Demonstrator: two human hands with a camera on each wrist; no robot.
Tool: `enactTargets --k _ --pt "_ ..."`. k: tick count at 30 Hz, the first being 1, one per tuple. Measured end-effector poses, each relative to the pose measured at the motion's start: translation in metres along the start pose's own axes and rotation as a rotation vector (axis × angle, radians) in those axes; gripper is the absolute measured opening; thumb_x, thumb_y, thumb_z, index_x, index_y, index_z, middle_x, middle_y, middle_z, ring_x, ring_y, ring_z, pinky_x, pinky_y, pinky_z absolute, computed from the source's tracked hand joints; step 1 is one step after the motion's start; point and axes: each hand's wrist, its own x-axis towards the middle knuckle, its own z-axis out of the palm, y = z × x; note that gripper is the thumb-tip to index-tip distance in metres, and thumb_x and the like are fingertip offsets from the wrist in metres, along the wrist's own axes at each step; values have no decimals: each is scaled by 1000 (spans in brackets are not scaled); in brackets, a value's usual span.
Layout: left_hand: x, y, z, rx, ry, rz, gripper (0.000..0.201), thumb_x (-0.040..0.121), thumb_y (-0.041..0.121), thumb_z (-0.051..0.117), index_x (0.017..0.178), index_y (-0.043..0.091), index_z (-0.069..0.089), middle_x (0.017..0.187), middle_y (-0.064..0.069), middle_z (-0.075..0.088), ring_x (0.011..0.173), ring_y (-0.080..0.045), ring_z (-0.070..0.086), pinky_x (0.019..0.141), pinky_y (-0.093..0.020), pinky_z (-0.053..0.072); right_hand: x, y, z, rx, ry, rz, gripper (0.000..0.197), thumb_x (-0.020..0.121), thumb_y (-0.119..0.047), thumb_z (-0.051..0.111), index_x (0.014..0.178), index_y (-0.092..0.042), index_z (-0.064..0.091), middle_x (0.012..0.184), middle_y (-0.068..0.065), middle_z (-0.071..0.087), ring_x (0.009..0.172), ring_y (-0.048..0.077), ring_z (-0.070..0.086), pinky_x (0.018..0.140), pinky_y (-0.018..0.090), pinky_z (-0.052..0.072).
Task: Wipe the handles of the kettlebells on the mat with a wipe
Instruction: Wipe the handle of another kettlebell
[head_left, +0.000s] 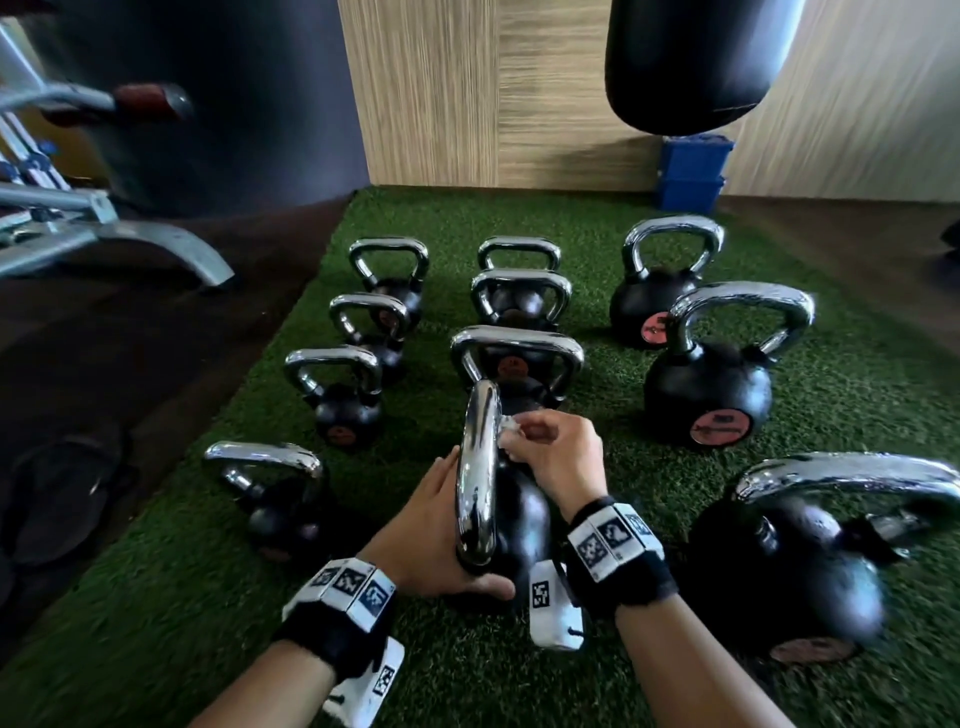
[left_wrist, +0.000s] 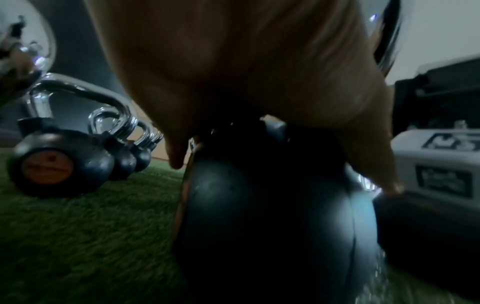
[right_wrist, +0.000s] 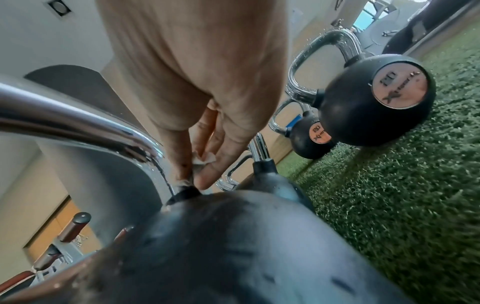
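At centre front of the green mat (head_left: 519, 691): black kettlebell (head_left: 524, 514) with bright chrome handle (head_left: 475, 467), handle seen edge-on from the head view. Right hand (head_left: 556, 462) just right of the handle's far leg, fingers pinching a small crumpled white wipe (head_left: 506, 431) against the chrome near its base. Left hand (head_left: 431, 540) on the kettlebell's left side, palm against the body, thumb curled under the handle's near end. Around this kettlebell: smaller ones to the left, more close behind, larger ones to the right, strips of bare mat between. Beyond the mat's left edge: dark floor and a grey machine frame (head_left: 104, 228).
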Motion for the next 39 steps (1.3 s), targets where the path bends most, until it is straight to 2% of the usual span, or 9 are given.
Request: enactTargets --k 3,8,13,18,23,27,32,36,39 --pt "-2 -5 4 -21 90 12 126 59 61 92 157 18 26 160 -3 33 152 -22 29 126 -41 24 -1 4 5 8 11 38 25 70 -22 91 93 -19 80 76 -9 76 74 3 73 82 34 62" --pt "-2 -8 6 48 52 14 130 62 71 85 161 17 20 165 1 26 155 -18 19 128 -36 16 2 -15 3 -39 51 -24 23 69 -20 90 90 -23 81 78 -10 77 75 0 71 80 20 57" --pt "1 -4 6 -240 42 -35 120 57 43 97 153 18 30 149 1 49 143 -19 45 119 -43 37 7 -38 2 -54 152 -206 28 81 -15 81 107 -24 78 95 -10 78 87 -3 71 88 15 54" --pt "-1 -7 6 -186 57 -35 130 56 56 94 158 20 24 158 7 36 151 -15 31 125 -41 28 1 -42 -6 -123 79 -282 28 85 -9 77 111 -18 79 102 -1 76 96 13 71 86 10 46" --pt "0 -9 9 -257 96 -92 130 47 53 97 155 28 28 154 11 39 146 -9 38 122 -40 35 -32 -46 -16 -95 104 -465 31 83 0 75 108 -16 79 91 -3 74 83 5 67 76 0 41" --pt "0 -13 12 -314 93 -79 132 49 48 100 156 28 25 155 10 40 147 -7 37 122 -40 35 -60 -42 -29 -22 10 -496 32 81 -6 80 107 -25 80 88 -10 73 81 3 67 75 12 50" --pt "0 -11 12 -300 107 -56 132 52 46 100 158 26 24 156 9 40 148 -8 35 124 -42 32 -51 -52 -41 167 -157 -258 28 77 -10 85 104 -19 81 96 -1 78 91 15 74 91 44 57" --pt "-1 -9 10 -236 104 -9 127 56 50 97 158 23 26 157 9 39 149 -10 34 124 -43 30 -70 -46 -44 210 -212 -216 28 74 -18 88 101 -25 82 96 -8 79 90 10 76 87 41 61" --pt "0 -6 8 -237 80 35 109 60 45 97 151 27 39 152 8 46 146 -14 39 122 -45 33 -88 -38 -47 239 -272 -194 27 72 -22 89 97 -25 81 92 -8 80 86 12 77 83 42 63"
